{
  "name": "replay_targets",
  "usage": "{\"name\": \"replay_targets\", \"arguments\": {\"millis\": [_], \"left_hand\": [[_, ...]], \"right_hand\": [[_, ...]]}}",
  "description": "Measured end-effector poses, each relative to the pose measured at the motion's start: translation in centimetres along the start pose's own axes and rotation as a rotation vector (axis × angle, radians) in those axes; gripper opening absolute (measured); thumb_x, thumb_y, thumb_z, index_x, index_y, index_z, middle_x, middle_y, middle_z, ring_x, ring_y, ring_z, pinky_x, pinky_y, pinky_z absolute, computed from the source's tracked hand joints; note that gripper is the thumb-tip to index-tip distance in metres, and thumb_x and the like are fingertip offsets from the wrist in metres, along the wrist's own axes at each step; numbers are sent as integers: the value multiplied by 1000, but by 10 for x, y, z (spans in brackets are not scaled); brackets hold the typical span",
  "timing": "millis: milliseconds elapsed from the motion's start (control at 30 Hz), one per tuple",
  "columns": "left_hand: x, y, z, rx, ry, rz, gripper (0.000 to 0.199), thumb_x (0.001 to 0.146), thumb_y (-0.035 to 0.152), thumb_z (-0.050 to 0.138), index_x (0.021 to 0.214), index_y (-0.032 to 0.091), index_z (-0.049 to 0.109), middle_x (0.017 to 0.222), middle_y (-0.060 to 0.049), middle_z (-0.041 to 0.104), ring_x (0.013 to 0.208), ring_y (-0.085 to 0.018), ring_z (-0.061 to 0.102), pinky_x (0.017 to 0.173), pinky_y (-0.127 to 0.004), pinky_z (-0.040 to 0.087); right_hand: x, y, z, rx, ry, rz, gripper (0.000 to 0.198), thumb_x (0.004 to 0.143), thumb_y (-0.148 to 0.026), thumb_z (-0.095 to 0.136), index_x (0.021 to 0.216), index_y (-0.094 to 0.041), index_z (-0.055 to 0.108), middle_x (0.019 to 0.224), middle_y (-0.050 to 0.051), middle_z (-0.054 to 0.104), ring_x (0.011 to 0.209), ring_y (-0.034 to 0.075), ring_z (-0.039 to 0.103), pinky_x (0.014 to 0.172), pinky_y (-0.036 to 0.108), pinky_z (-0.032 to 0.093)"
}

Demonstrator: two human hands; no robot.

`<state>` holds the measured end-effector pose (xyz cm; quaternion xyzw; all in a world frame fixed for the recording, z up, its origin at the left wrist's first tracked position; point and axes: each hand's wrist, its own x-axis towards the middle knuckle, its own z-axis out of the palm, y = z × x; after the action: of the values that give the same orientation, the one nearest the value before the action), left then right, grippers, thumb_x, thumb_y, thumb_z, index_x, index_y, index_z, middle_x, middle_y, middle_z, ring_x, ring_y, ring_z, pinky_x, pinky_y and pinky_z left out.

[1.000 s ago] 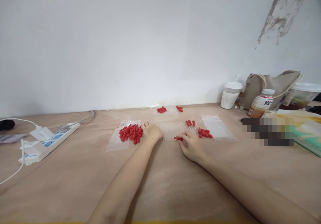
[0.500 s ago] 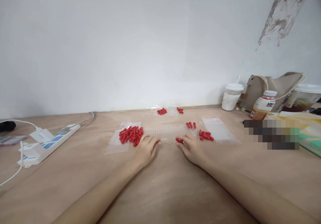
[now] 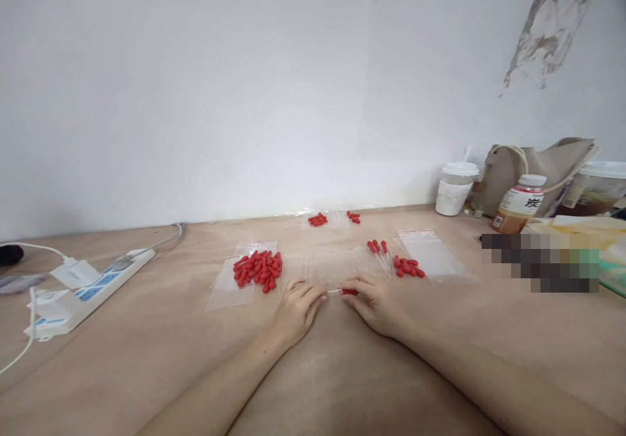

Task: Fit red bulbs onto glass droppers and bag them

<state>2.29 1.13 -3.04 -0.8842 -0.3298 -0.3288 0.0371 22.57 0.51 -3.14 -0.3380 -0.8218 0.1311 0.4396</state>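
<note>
My left hand [image 3: 300, 309] is closed on a thin clear glass tube [image 3: 333, 291], which points right. Between the thumb and fingers of my right hand [image 3: 374, 305] is a red rubber dropper bulb [image 3: 348, 291], lined up with the tube's end; whether the tube is inside it I cannot tell. Just beyond both hands lies a row of clear tubes [image 3: 332, 265]. Several of those at the right end carry red bulbs [image 3: 376, 246]. A pile of loose red bulbs [image 3: 257, 268] rests to the left, and a smaller group of bulbs [image 3: 408, 266] to the right.
Clear plastic bags [image 3: 430, 253] lie under or beside the bulbs. More red bulbs [image 3: 317, 219] sit near the wall. A white power strip [image 3: 92, 292] stands at left. A lidded cup [image 3: 454, 188], a bottle [image 3: 518, 204] and a grey bag [image 3: 557, 162] are at right.
My left hand has drawn a tube out of the row toward me. My right hand has come nearer with the red bulb, and tube and bulb now meet between my hands.
</note>
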Motion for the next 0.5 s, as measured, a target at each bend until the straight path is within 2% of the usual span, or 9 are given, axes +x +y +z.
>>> {"name": "replay_targets", "arguments": {"millis": [200, 500], "left_hand": [[1, -1, -2, -34, -17, 18, 16, 86, 15, 42, 95, 18, 55, 81, -3, 63, 75, -16, 54, 75, -32, 39], [0, 0, -2, -35, 4, 84, 21, 86, 11, 37, 98, 16, 54, 84, -5, 64, 76, -17, 55, 73, -33, 40]], "right_hand": [[1, -1, -2, 58, -23, 15, 17, 82, -19, 43, 92, -21, 57, 82, 3, 60, 77, 14, 55, 69, 26, 44], [0, -2, -3, 82, -76, 65, 15, 82, -19, 42, 88, -20, 55, 78, 2, 61, 72, 13, 56, 66, 25, 44]]}}
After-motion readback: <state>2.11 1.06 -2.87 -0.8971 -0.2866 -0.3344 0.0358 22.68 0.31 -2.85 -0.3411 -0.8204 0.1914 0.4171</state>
